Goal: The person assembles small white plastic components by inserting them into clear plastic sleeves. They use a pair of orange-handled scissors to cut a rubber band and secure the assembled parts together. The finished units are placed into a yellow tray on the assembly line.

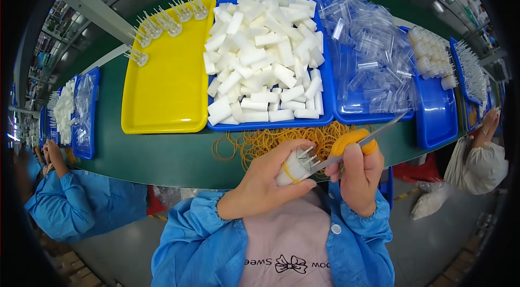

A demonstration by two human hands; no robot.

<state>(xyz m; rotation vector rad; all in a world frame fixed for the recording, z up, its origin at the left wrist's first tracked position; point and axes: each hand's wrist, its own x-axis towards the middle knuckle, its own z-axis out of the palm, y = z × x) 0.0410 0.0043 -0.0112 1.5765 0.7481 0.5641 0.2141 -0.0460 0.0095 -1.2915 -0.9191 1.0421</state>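
Close in front of me, my left hand (260,178) grips a white cylindrical part (296,168) between thumb and fingers. Thin white pins stick out of its right end, and a yellow rubber band (288,172) runs around it. My right hand (360,176) is closed on a slim metal tool with an orange grip (349,141); its exact kind I cannot tell. One narrow end of the tool reaches the pin end of the part, while the other points up and right. Loose rubber bands (260,146) lie on the table just beyond my hands.
Pinned white parts (173,28) line the far edge of a yellow tray (162,92). White foam blocks (254,56) heap in a blue tray, with clear plastic tubes (374,43) in another beside it. Further right stand more white parts (431,51). Other people sit at left and right.
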